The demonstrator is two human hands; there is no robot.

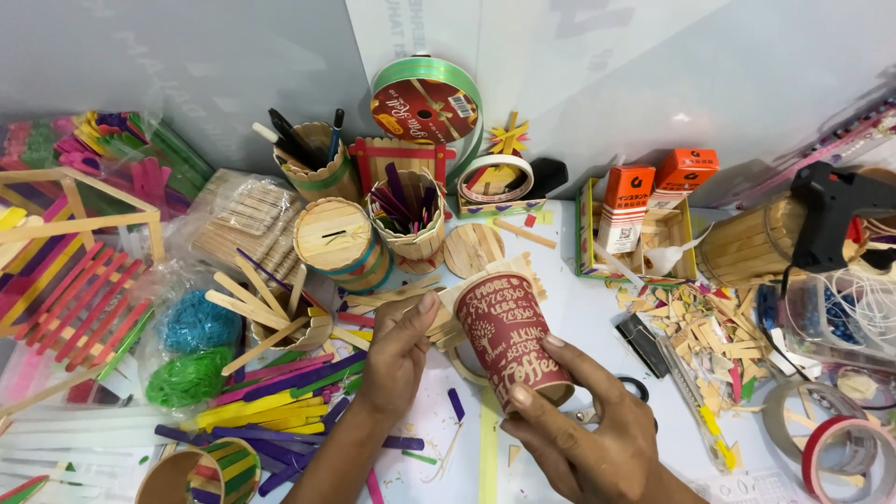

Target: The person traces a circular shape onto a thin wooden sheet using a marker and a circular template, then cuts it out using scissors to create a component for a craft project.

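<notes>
Both hands hold a dark red paper cup point(512, 342) tilted above the cluttered desk point(597, 322), its mouth turned up and away. The right hand point(583, 434) wraps its base, thumb and fingers closed round the narrow end; the left hand point(401, 350) pinches the rim side, where flat wooden craft sticks point(446, 317) lie against the cup. It looks light and thin-walled, easily crushed, so a gentle grip near the stiffer rim or base suits best.

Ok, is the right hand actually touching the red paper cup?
Touching. The head view shows the right hand with thumb and fingers wrapped against the lower part of the red paper cup, with no gap between them.
</notes>
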